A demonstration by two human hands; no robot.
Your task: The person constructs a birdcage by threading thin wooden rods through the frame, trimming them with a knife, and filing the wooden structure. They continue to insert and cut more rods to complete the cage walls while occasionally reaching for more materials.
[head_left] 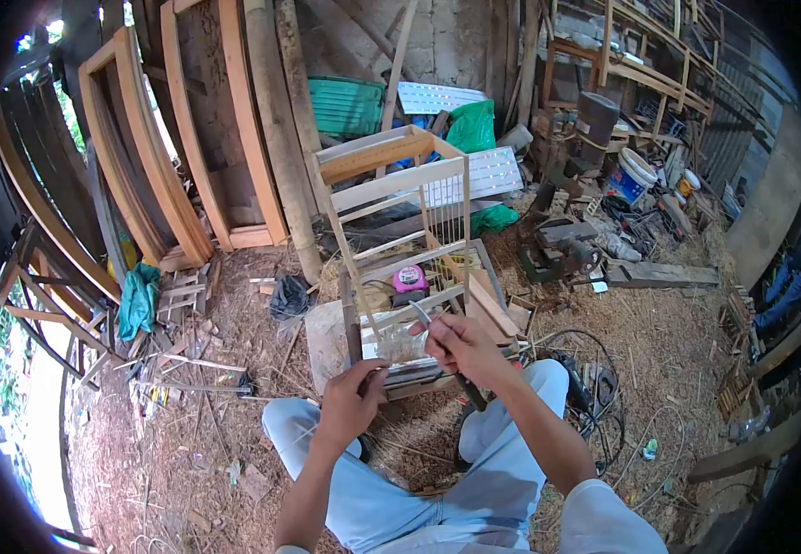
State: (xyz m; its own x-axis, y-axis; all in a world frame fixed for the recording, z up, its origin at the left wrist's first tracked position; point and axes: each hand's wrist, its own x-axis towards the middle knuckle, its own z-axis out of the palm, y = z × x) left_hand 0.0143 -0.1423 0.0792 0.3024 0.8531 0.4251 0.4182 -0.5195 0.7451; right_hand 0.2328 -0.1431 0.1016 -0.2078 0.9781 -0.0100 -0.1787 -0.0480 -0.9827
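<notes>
My right hand [465, 349] is closed round a slim knife-like tool [421, 314], its pale grey tip pointing up and away from me. A dark handle end [470, 392] shows below that hand. Curled at the near left corner of the work, my left hand [352, 399] has thumb and fingers pinched together; what they hold, if anything, I cannot tell. Just beyond both hands stands a wooden slatted frame [400, 191] with thin upright bars on its right side. Inside the frame's outline lies a pink tape measure [409, 278], near a pale sheet [391, 338] on the low bench.
Wood shavings cover the ground [188, 443]. Wooden door or window frames [234, 120] lean at the left. A black power tool [590, 383] with a looping cable lies to the right of my knee. Farther back are a bucket [636, 175], a green basket [345, 106] and scrap wood.
</notes>
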